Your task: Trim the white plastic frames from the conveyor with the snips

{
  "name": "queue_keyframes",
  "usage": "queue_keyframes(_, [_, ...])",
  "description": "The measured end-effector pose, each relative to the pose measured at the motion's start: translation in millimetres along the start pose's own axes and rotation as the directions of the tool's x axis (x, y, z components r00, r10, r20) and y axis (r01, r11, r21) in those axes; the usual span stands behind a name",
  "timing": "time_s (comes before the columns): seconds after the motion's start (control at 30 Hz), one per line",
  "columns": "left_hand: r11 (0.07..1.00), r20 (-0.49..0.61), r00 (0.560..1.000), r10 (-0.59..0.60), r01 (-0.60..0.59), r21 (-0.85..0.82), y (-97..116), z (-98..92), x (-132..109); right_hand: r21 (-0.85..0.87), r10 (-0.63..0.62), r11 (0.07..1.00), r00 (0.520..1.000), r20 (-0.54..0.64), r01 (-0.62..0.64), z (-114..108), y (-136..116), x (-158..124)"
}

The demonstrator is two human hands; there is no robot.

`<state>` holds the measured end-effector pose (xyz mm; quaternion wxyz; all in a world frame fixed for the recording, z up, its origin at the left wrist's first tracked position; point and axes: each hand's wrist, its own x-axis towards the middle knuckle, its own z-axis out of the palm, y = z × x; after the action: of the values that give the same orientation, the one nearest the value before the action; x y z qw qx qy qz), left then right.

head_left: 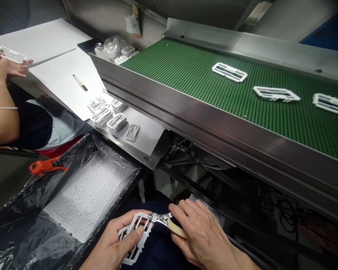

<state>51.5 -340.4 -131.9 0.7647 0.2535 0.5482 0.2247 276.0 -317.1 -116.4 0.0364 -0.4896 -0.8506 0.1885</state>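
My left hand (116,242) grips a white plastic frame (135,236) over my lap at the bottom of the view. My right hand (198,232) is closed on the beige handles of small metal nippers (163,218), whose jaws touch the frame's upper edge. Three more white frames (229,72) (276,93) (331,104) lie on the green conveyor belt (186,71) above.
A box lined with black plastic film (81,195) holds white parts at lower left. Stacks of trimmed white pieces (108,114) sit on a metal shelf beside a knife (80,82). Another person's hands (8,62) hold a white frame at far left. Orange cutters (43,167) lie nearby.
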Motion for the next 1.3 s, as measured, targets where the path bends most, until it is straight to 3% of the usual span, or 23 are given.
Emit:
queue_keyframes(0.2, [0.999,-0.015,1.000,0.025,-0.025,-0.024,6.9,4.3,-2.3,0.038,-0.014,0.999,0.983,0.181,0.008,-3.1,3.8,6.0])
queue_keyframes(0.3, [0.997,-0.020,1.000,-0.024,0.022,-0.069,8.9,5.3,-2.5,0.199,0.076,0.970,0.952,0.296,-0.139,-3.7,5.4,9.8])
queue_keyframes(0.43, [0.992,-0.050,0.997,-0.066,0.060,-0.108,8.1,4.4,0.2,0.442,0.285,0.756,0.851,0.442,-0.483,-4.0,-0.6,19.2])
queue_keyframes(0.5, [0.989,-0.068,0.995,-0.068,0.058,-0.136,7.4,4.9,2.7,0.560,0.312,0.620,0.827,0.467,-0.550,-1.2,-7.4,26.0])
queue_keyframes(0.57, [0.980,-0.068,0.994,-0.090,0.076,-0.182,6.7,6.5,5.6,0.694,0.301,0.477,0.843,0.447,-0.539,4.0,-13.8,33.5])
queue_keyframes(0.7, [0.894,0.076,0.987,-0.142,0.161,-0.418,5.4,10.1,10.7,0.871,0.273,0.215,0.883,0.381,-0.442,13.6,-15.5,46.2])
queue_keyframes(0.83, [0.771,0.153,0.981,-0.122,0.191,-0.608,2.0,9.9,14.1,0.916,0.154,0.126,0.919,0.362,-0.381,15.5,-6.4,50.5])
queue_keyframes(0.97, [0.773,0.210,0.977,-0.043,0.166,-0.613,-0.9,11.5,17.1,0.922,0.095,0.038,0.920,0.381,-0.386,18.1,-4.8,50.5])
queue_keyframes(1.03, [0.768,0.208,0.978,-0.023,0.150,-0.622,-0.8,13.5,18.2,0.918,0.113,0.036,0.914,0.389,-0.395,20.0,-6.9,51.6])
queue_keyframes(1.17, [0.767,0.160,0.986,-0.046,0.137,-0.626,0.8,15.9,19.2,0.904,0.171,0.145,0.910,0.379,-0.403,21.0,-10.7,54.1])
queue_keyframes(1.23, [0.773,0.098,0.992,-0.077,0.121,-0.623,1.6,16.3,19.4,0.860,0.244,0.274,0.896,0.371,-0.430,18.9,-11.5,52.3])
queue_keyframes(1.3, [0.790,0.025,0.996,-0.083,0.081,-0.607,2.8,17.0,19.9,0.763,0.325,0.461,0.886,0.330,-0.453,14.8,-12.2,46.8])
